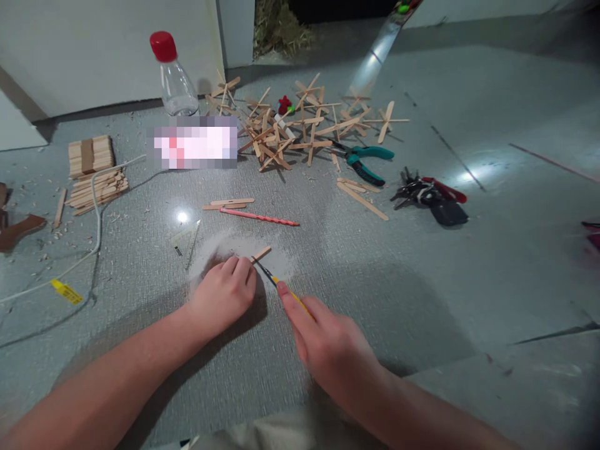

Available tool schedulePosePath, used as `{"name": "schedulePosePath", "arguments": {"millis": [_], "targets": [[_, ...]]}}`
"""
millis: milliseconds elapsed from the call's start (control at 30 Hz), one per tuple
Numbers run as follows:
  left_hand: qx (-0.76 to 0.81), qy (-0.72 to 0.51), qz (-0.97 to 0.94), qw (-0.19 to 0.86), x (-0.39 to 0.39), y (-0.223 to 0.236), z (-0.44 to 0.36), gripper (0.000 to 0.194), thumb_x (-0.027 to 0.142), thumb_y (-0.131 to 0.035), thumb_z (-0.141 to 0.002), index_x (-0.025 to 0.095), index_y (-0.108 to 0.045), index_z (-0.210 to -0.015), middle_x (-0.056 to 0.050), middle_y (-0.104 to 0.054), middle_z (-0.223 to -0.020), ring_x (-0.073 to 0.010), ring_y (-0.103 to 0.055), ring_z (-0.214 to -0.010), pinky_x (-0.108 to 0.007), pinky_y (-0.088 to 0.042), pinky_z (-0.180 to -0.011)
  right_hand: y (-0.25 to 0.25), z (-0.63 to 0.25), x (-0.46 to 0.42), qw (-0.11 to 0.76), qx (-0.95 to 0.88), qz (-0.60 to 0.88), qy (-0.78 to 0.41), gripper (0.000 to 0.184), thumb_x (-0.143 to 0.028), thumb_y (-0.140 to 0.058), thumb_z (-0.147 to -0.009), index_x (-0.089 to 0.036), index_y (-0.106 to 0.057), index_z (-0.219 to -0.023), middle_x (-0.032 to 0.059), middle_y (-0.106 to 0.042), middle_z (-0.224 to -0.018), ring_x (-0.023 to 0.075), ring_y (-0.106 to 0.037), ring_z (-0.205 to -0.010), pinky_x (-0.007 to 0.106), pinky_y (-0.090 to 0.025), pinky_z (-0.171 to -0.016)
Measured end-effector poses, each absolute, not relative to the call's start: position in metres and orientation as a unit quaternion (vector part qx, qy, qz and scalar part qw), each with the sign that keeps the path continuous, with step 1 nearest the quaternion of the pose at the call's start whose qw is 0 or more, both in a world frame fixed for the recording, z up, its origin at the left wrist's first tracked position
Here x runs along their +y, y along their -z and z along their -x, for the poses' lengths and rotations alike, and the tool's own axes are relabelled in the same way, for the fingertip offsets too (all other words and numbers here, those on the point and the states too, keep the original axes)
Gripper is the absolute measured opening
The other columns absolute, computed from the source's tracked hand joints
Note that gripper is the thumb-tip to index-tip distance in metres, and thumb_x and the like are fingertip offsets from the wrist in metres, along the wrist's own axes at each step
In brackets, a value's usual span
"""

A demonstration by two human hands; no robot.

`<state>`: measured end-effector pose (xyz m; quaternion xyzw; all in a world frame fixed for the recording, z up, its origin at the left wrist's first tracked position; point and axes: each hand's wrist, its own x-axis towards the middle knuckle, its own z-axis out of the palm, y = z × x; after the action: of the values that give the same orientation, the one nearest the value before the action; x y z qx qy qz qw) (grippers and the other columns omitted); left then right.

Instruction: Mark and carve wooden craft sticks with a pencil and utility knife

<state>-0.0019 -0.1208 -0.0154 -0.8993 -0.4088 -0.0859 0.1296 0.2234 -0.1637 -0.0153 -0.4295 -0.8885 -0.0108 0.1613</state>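
Low over the floor, my left hand (227,287) presses down a wooden craft stick (262,254), whose right end sticks out past the fingers. My right hand (330,334) grips a slim yellow craft knife (295,302); its dark, narrow blade lies against the stick close to my left fingertips. Pale dust (276,265) covers the floor around the stick. Just beyond lie a red pencil (262,217) and two craft sticks (229,204), the upper one with a small slot or mark. A clear set square (187,240) rests left of them.
Crossed-stick pieces (272,140) are heaped at the back, with teal-handled pliers (368,162) and keys (434,197) to their right. A red-capped bottle (175,84) stands behind a pixelated rectangle (197,147). Stick bundles (96,169) and a white cable (97,219) lie left.
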Motion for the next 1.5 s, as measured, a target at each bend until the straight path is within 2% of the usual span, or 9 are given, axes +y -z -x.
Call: {"name": "schedulePosePath", "arguments": {"millis": [167,333,433,733,933,1133,1500], "targets": [[-0.414,0.085,0.897,0.129,-0.120,0.018,0.002,0.020,0.000,-0.054,-0.088,0.015,-0.060,-0.076,-0.006,-0.058,-0.075,-0.0215,-0.057,-0.065,-0.033,-0.047,-0.053,0.021,-0.223,-0.158,0.160,-0.892,0.421,-0.019,0.044,-0.007,-0.043,-0.101,-0.011,-0.065,-0.138,0.0005,-0.062,-0.075,0.0100,-0.051,-0.050,0.026,-0.037,-0.045],[-0.423,0.073,0.892,0.141,-0.120,0.016,0.001,0.021,0.000,-0.051,-0.087,0.016,-0.060,-0.077,-0.006,-0.058,-0.075,-0.0209,-0.056,-0.064,-0.032,-0.048,-0.053,0.029,-0.218,-0.152,0.178,-0.889,0.423,0.012,0.045,-0.006,-0.042,-0.099,-0.014,-0.068,-0.135,0.0000,-0.059,-0.072,0.0110,-0.048,-0.049,0.027,-0.034,-0.045],[-0.436,0.069,0.885,0.149,-0.121,0.015,0.000,0.021,0.000,-0.050,-0.087,0.015,-0.061,-0.078,-0.006,-0.058,-0.075,-0.0212,-0.057,-0.065,-0.032,-0.048,-0.053,0.035,-0.216,-0.152,0.181,-0.887,0.425,0.012,0.045,-0.008,-0.044,-0.099,-0.014,-0.067,-0.137,0.0006,-0.060,-0.074,0.0118,-0.049,-0.050,0.027,-0.035,-0.047],[-0.452,0.077,0.874,0.160,-0.120,0.016,0.005,0.023,0.001,-0.050,-0.090,0.016,-0.062,-0.077,-0.008,-0.061,-0.077,-0.0218,-0.060,-0.067,-0.032,-0.051,-0.055,0.044,-0.230,-0.164,0.188,-0.884,0.428,-0.023,0.063,-0.008,-0.044,-0.098,-0.017,-0.043,-0.160,0.0009,-0.062,-0.078,0.0120,-0.047,-0.052,0.026,-0.034,-0.048],[-0.448,0.079,0.875,0.167,-0.120,0.015,0.005,0.026,0.000,-0.049,-0.092,0.016,-0.062,-0.076,-0.008,-0.060,-0.076,-0.0206,-0.058,-0.068,-0.031,-0.050,-0.056,0.043,-0.228,-0.167,0.186,-0.882,0.432,0.002,0.055,-0.007,-0.044,-0.098,-0.015,-0.053,-0.151,0.0008,-0.062,-0.077,0.0117,-0.046,-0.052,0.026,-0.034,-0.047],[-0.441,0.076,0.879,0.167,-0.119,0.014,0.004,0.024,0.001,-0.050,-0.091,0.016,-0.062,-0.076,-0.008,-0.059,-0.075,-0.0213,-0.057,-0.066,-0.032,-0.049,-0.054,0.030,-0.217,-0.167,0.183,-0.877,0.441,0.054,0.041,-0.008,-0.044,-0.100,-0.013,-0.067,-0.133,0.0007,-0.059,-0.072,0.0117,-0.050,-0.051,0.027,-0.035,-0.047],[-0.443,0.066,0.881,0.151,-0.120,0.016,0.004,0.024,0.001,-0.050,-0.090,0.016,-0.061,-0.076,-0.007,-0.060,-0.076,-0.0208,-0.057,-0.067,-0.031,-0.050,-0.053,0.027,-0.212,-0.155,0.184,-0.887,0.422,0.043,0.046,-0.005,-0.043,-0.095,-0.013,-0.067,-0.134,0.0008,-0.057,-0.070,0.0127,-0.046,-0.049,0.028,-0.033,-0.044]]}}
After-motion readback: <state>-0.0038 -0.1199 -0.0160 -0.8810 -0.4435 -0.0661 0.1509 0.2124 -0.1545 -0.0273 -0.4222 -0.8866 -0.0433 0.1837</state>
